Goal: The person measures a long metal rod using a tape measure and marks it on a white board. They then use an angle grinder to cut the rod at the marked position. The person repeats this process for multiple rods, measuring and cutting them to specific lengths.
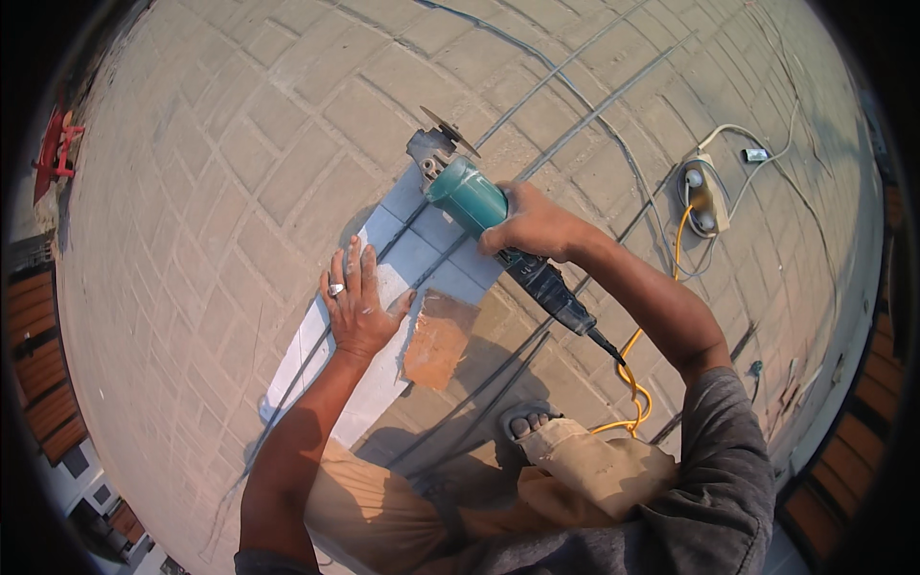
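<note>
My right hand (pixel 537 225) grips a teal and black angle grinder (pixel 470 195) around its body. Its round cutting disc (pixel 449 131) is at the far end, beyond the white panel. My left hand (pixel 356 305), a ring on one finger, lies flat with fingers apart on the white tiled panel (pixel 376 388). Thin dark metal rods (pixel 410 218) run lengthwise over this panel and past its far end. Near my left thumb lies a rough-edged orange-brown flat piece (pixel 439 343). From the grinder's tail a cord leads down towards an orange cable (pixel 640 404).
Paving blocks (pixel 240 240) cover the ground. On the right lies a power strip (pixel 707 199) with plugs in it and cables around it. More rods (pixel 613 96) stretch towards the far right. My sandalled foot (pixel 529 420) is close to the panel. A red object (pixel 59 153) stands at the far left.
</note>
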`<state>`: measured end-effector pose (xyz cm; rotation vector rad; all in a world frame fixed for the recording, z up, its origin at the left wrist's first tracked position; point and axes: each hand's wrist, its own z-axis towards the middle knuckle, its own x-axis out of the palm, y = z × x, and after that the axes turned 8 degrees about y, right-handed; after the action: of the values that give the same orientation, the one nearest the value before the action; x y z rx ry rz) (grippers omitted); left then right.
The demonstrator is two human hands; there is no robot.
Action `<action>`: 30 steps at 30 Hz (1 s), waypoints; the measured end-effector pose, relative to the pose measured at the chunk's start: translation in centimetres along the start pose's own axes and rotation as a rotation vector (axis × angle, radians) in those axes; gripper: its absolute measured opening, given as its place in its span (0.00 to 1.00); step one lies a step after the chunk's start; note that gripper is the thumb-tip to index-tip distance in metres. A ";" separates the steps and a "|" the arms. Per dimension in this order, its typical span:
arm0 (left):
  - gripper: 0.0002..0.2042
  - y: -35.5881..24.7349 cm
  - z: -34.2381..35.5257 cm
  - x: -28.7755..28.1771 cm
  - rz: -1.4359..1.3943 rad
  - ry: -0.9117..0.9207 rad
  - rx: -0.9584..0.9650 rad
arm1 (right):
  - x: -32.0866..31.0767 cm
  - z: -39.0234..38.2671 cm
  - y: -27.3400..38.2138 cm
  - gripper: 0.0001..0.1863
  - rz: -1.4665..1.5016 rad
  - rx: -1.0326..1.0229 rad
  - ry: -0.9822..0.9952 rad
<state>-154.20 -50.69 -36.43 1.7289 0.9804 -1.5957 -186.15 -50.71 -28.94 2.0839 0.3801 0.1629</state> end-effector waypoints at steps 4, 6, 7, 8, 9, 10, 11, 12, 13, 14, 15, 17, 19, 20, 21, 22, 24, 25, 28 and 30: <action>0.44 -0.6 0.1 -0.3 -0.039 0.024 0.002 | -0.9 0.0 -0.5 0.28 -0.018 -0.004 -0.044; 0.45 -0.7 0.1 -0.3 -0.031 0.032 -0.010 | -1.0 0.2 -0.8 0.28 -0.012 -0.029 -0.033; 0.45 -0.7 0.0 -0.3 -0.028 0.036 -0.015 | -1.0 0.3 -0.9 0.28 -0.009 -0.041 -0.030; 0.45 -0.8 0.0 -0.3 -0.024 0.033 -0.009 | -0.9 0.3 -0.9 0.28 -0.012 -0.036 -0.038; 0.45 -0.7 -0.1 -0.4 -0.017 0.033 -0.005 | -0.8 0.3 -0.8 0.29 -0.012 -0.033 -0.041; 0.45 -0.6 0.0 -0.3 -0.011 0.033 -0.002 | -0.7 0.2 -0.8 0.29 -0.012 -0.029 -0.044; 0.45 -0.8 0.0 -0.1 -0.001 0.018 0.008 | -0.7 0.1 -1.0 0.29 -0.007 -0.027 -0.045; 0.45 -0.8 0.0 -0.1 0.015 0.003 0.010 | -0.6 0.2 -1.1 0.29 -0.002 -0.032 -0.039; 0.46 -0.7 0.0 0.0 0.029 -0.013 0.011 | -0.5 0.3 -1.2 0.30 0.001 -0.036 -0.030; 0.46 -0.7 0.0 0.2 0.023 -0.007 0.015 | -0.5 0.3 -1.3 0.31 0.003 -0.025 -0.033; 0.45 -0.6 0.0 0.1 0.021 -0.004 0.011 | -0.5 0.3 -1.3 0.33 0.003 -0.021 -0.028; 0.45 -0.5 0.0 0.0 0.017 0.006 0.005 | -0.5 0.3 -1.3 0.33 -0.006 -0.010 -0.029; 0.44 -0.7 0.0 0.1 0.007 0.021 0.007 | -0.6 -0.2 -1.1 0.31 -0.021 0.010 -0.045; 0.44 -0.6 0.0 0.0 0.015 0.022 0.003 | -0.6 0.0 -1.0 0.31 -0.027 0.004 -0.042; 0.44 -0.5 0.0 0.0 0.011 0.024 0.003 | -0.6 0.0 -1.0 0.31 -0.033 0.000 -0.040; 0.44 -0.5 0.0 0.0 0.007 0.025 0.003 | -0.6 0.1 -1.0 0.31 -0.039 -0.005 -0.039; 0.44 -0.5 0.0 -0.1 0.002 0.025 0.005 | -0.7 0.0 -0.9 0.32 -0.023 -0.006 -0.028; 0.44 -0.5 0.0 -0.1 0.000 0.024 0.007 | -0.7 -0.1 -0.8 0.32 -0.015 -0.006 -0.023; 0.44 -0.4 -0.1 0.0 0.001 0.015 0.009 | -0.7 -0.3 -0.3 0.32 -0.032 -0.002 -0.024; 0.44 -0.4 -0.1 0.0 0.002 0.013 0.009 | -0.8 0.0 -0.9 0.31 -0.027 -0.003 -0.023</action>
<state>-154.53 -50.38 -36.43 1.7472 0.9794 -1.5920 -187.07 -50.52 -29.62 2.0749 0.3941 0.1232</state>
